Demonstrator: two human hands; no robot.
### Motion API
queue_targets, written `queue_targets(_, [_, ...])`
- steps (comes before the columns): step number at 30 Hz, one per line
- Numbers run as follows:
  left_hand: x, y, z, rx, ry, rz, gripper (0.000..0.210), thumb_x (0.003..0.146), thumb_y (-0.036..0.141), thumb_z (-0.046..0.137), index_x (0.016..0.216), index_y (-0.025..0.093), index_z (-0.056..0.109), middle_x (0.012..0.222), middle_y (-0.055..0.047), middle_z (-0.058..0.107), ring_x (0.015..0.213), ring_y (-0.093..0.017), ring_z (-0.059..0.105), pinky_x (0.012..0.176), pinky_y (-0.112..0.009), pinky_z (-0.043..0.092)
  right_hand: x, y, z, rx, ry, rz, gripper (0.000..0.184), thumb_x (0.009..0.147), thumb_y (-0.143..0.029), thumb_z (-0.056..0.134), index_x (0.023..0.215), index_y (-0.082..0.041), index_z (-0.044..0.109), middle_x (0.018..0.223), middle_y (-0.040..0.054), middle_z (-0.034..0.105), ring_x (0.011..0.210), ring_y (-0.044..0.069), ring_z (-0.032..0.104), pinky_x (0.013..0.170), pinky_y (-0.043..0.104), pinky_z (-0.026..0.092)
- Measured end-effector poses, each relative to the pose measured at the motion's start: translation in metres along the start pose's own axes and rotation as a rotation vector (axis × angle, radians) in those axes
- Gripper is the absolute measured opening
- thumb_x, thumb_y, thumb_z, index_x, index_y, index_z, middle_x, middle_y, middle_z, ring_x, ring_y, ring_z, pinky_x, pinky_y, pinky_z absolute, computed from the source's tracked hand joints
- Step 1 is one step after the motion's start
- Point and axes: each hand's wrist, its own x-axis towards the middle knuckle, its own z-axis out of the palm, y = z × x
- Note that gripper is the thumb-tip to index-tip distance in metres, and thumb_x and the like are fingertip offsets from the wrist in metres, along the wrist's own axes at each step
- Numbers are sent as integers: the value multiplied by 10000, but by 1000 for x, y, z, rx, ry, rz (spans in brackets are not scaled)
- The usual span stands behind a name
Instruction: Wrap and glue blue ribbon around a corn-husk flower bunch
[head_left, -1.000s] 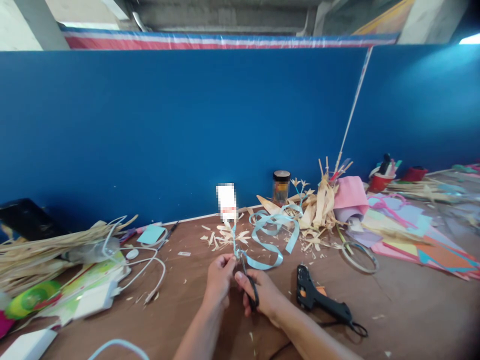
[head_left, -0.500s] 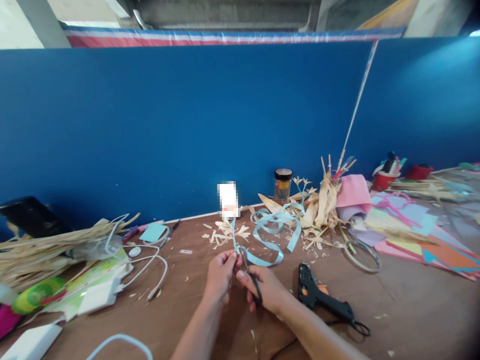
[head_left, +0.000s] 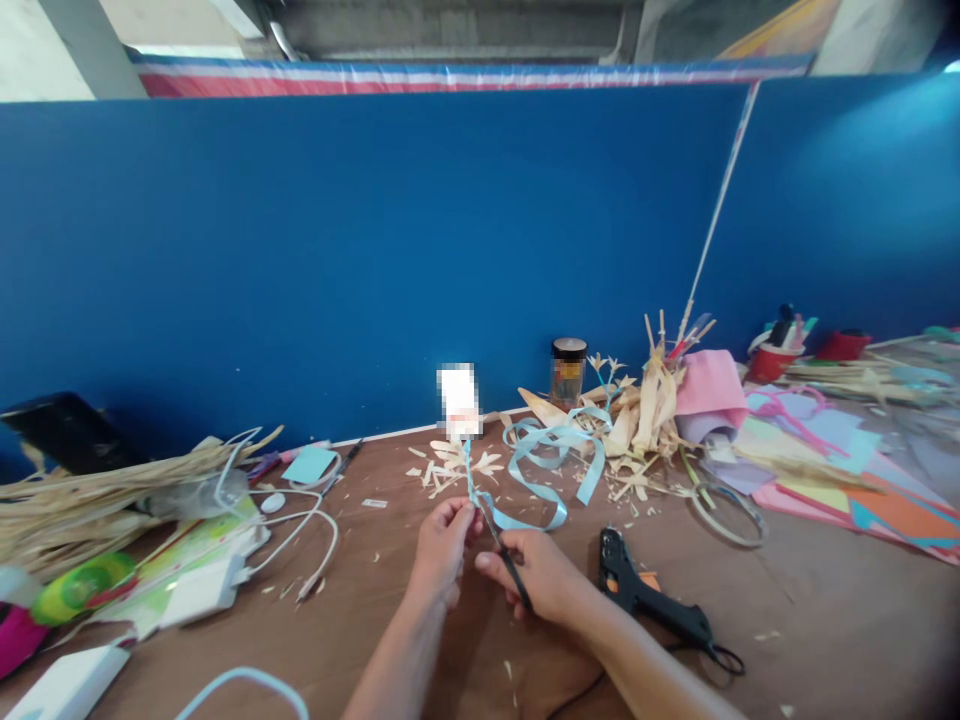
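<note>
My left hand (head_left: 444,548) pinches the lower end of a thin stem (head_left: 469,465) wrapped in light blue ribbon. Pale dried-husk petals lie around that stem, and a blurred-out white patch covers its top. My right hand (head_left: 541,575) is closed round dark-handled scissors (head_left: 516,578), whose blades point up and left to the ribbon beside my left fingertips. From there the light blue ribbon (head_left: 536,518) curls away to the right across the brown table. Whether the blades touch the ribbon I cannot tell.
A black glue gun (head_left: 652,595) lies right of my right hand. Behind are a lidded jar (head_left: 569,375) and a dried-husk bundle (head_left: 656,405). Coloured paper (head_left: 885,500) spreads at the right. White cables (head_left: 326,540) and husk strips (head_left: 120,480) crowd the left.
My right hand and the scissors have drawn slightly right, away from my left hand. My left hand stays on the stem. The whole view has shifted a little.
</note>
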Motion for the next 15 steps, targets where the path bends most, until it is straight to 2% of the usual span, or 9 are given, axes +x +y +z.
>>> queue_targets(4, [-3, 8, 3, -95, 80, -13, 192, 531, 211, 711, 649, 127, 586, 569, 21, 582, 512, -52, 513, 518, -157, 394, -3, -3, -18, 90, -142, -10, 360, 663, -523, 575, 725, -175, 506, 476, -47, 496, 368, 88, 483, 360, 170, 336])
queue_targets(6, [-4, 11, 4, -116, 106, -35, 185, 532, 192, 712, 650, 124, 587, 577, 15, 588, 512, -47, 515, 518, -149, 397, -3, -5, -24, 143, -164, -33, 338, 673, -498, 579, 753, -177, 508, 481, -51, 503, 376, 87, 484, 368, 170, 335])
queue_targets(7, [-5, 12, 5, -117, 109, -42, 178, 543, 196, 707, 654, 121, 590, 582, 10, 590, 511, -45, 513, 507, -143, 392, -2, -5, -25, 168, -136, -59, 323, 682, -481, 579, 767, -178, 509, 489, -52, 507, 388, 86, 485, 378, 170, 336])
queue_targets(8, [-6, 12, 6, -116, 110, -50, 178, 552, 205, 704, 664, 119, 594, 590, 6, 593, 510, -43, 511, 493, -138, 384, -1, -5, -25, 187, -76, -95, 306, 685, -458, 587, 780, -178, 511, 503, -51, 511, 410, 86, 489, 394, 172, 340])
queue_targets(12, [-12, 8, 11, -98, 105, -98, 232, 555, 252, 705, 731, 136, 608, 584, 22, 587, 472, -44, 495, 436, -138, 342, 5, -3, -10, 177, 291, -243, 303, 634, -334, 664, 861, -191, 524, 626, -30, 556, 558, 110, 530, 521, 204, 405])
queue_targets(15, [-17, 3, 17, -97, 7, -112, 240, 552, 272, 709, 723, 138, 607, 567, 22, 592, 467, -62, 507, 442, -159, 345, 8, -1, -2, 178, 434, -283, 307, 638, -288, 658, 900, -198, 526, 724, -2, 591, 654, 142, 567, 618, 246, 445])
